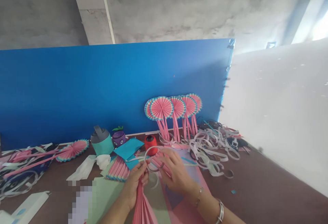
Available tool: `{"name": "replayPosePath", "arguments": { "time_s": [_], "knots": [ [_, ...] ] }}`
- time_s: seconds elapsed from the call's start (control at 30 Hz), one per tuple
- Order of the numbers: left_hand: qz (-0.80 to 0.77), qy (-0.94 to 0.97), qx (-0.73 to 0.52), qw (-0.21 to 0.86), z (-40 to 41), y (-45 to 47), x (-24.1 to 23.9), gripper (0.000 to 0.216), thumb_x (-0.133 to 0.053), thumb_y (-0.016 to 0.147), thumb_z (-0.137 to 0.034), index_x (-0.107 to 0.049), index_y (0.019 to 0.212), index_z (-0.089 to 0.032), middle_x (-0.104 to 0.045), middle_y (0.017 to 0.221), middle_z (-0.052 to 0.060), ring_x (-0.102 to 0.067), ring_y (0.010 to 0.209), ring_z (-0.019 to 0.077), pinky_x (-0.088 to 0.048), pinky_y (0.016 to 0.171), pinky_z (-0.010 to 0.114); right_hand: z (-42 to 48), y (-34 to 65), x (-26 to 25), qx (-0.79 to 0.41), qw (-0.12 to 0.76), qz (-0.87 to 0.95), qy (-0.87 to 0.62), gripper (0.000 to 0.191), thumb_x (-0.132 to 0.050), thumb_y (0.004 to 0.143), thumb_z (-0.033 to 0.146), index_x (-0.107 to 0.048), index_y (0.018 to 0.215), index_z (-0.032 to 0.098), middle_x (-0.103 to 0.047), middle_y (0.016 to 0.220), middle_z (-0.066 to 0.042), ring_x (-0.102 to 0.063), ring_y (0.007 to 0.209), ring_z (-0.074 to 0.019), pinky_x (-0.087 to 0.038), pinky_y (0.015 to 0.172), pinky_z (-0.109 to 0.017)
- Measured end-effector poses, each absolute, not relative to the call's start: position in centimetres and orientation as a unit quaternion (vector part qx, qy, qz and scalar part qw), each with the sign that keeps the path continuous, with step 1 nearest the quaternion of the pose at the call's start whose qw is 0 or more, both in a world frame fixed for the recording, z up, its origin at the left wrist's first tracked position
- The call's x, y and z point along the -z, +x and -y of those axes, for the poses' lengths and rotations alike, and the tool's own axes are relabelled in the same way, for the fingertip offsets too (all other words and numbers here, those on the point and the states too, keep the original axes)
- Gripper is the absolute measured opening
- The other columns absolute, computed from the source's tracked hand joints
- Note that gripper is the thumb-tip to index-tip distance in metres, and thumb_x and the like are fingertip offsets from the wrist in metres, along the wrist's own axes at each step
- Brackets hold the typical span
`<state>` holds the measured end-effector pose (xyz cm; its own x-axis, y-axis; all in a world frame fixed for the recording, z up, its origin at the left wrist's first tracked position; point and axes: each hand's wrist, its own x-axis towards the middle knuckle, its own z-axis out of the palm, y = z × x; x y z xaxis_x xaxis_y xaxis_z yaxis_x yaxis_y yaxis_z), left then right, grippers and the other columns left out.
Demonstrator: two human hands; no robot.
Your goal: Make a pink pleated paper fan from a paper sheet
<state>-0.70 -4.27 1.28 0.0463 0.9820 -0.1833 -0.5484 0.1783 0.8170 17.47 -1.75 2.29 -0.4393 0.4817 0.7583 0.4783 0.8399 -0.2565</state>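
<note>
My left hand (pixel 137 180) is closed around a pleated pink paper (pixel 145 207), whose folds fan out downward toward me. A thin white strip (pixel 148 149) loops above and beside that hand. My right hand (pixel 175 171), fingers curled, is just to the right, and the strip's loop runs to its fingertips. Part of another pink folded paper (pixel 161 162) shows behind the fingers, partly hidden. Beneath both hands lie a pale green sheet (pixel 107 196) and pink sheets (pixel 196 196). A pleated pink piece with blue edges (pixel 118 170) rests left of my left hand.
Several round pink paper fans (pixel 162 108) stand against the blue partition (pixel 102 90). Tangled white strips (pixel 210 152) lie at right. Behind my hands are a red tape-like roll (pixel 150 142), blue paper (pixel 129 148), a purple cup (pixel 119 138) and a teal container (pixel 102 143). Another fan (pixel 74 149) lies left.
</note>
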Motion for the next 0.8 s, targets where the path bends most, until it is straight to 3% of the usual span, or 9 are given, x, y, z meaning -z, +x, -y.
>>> {"name": "replayPosePath", "arguments": {
  "time_s": [0.13, 0.23, 0.33, 0.43, 0.63, 0.8],
  "knots": [
    [-0.369, 0.303, -0.567, 0.671, 4.3, -0.9, -1.2, 0.047, -0.084, 0.06, -0.045, -0.068, 0.093, -0.014, -0.042, 0.051, -0.01, -0.03, 0.041, 0.0005, -0.024, 0.042, 0.016, 1.3, 17.8, -1.5, -0.03, 0.511, 0.777, -0.365, 0.028, -0.042, 0.09, 0.019, -0.054, 0.116, 0.022, -0.06, 0.114, -0.011, -0.057, 0.105, -0.0231, -0.049, 0.091, -0.04],
    [-0.374, 0.309, -0.565, 0.668, 4.4, -0.9, -1.2, 0.046, -0.084, 0.06, -0.044, -0.068, 0.093, -0.015, -0.041, 0.051, -0.01, -0.028, 0.04, 0.0004, -0.023, 0.041, 0.016, 0.7, 17.7, -0.4, -0.113, 0.505, 0.758, -0.397, 0.03, -0.042, 0.092, 0.024, -0.053, 0.12, 0.021, -0.066, 0.097, -0.008, -0.063, 0.079, -0.019, -0.053, 0.073, -0.033],
    [-0.371, 0.314, -0.562, 0.67, 4.4, -0.9, -1.2, 0.046, -0.085, 0.059, -0.043, -0.068, 0.09, -0.015, -0.04, 0.05, -0.01, -0.028, 0.04, 0.0001, -0.023, 0.041, 0.016, 0.4, 17.4, -0.1, -0.204, 0.481, 0.749, -0.407, 0.03, -0.042, 0.091, 0.025, -0.055, 0.118, 0.019, -0.065, 0.078, -0.003, -0.057, 0.059, -0.0152, -0.047, 0.055, -0.027],
    [-0.367, 0.32, -0.561, 0.669, 4.5, -0.9, -1.2, 0.045, -0.085, 0.059, -0.042, -0.068, 0.09, -0.014, -0.044, 0.054, -0.009, -0.028, 0.04, -0.0007, -0.024, 0.041, 0.015, 0.5, 17.2, -0.4, -0.25, 0.478, 0.738, -0.405, 0.031, -0.042, 0.09, 0.024, -0.057, 0.116, 0.018, -0.06, 0.069, 0.0, -0.052, 0.056, -0.0141, -0.043, 0.052, -0.025],
    [-0.379, 0.317, -0.586, 0.643, 4.7, -0.7, -1.7, 0.06, -0.081, 0.063, -0.041, -0.06, 0.117, -0.023, -0.046, 0.057, -0.01, -0.032, 0.041, 0.0009, -0.025, 0.042, 0.015, 0.5, 17.3, -0.2, -0.306, 0.469, 0.722, -0.406, 0.036, -0.041, 0.088, 0.022, -0.057, 0.119, 0.017, -0.06, 0.07, 0.0, -0.05, 0.056, -0.0133, -0.042, 0.051, -0.025],
    [-0.387, 0.332, -0.58, 0.636, 4.5, -0.5, -1.9, 0.039, -0.083, 0.058, -0.042, -0.063, 0.076, -0.014, -0.041, 0.053, -0.009, -0.027, 0.041, -0.0004, -0.021, 0.042, 0.015, 0.4, 17.2, -0.1, -0.313, 0.476, 0.721, -0.395, 0.034, -0.04, 0.088, 0.024, -0.061, 0.115, 0.018, -0.062, 0.072, -0.002, -0.053, 0.056, -0.0137, -0.045, 0.051, -0.026]
  ]
}}
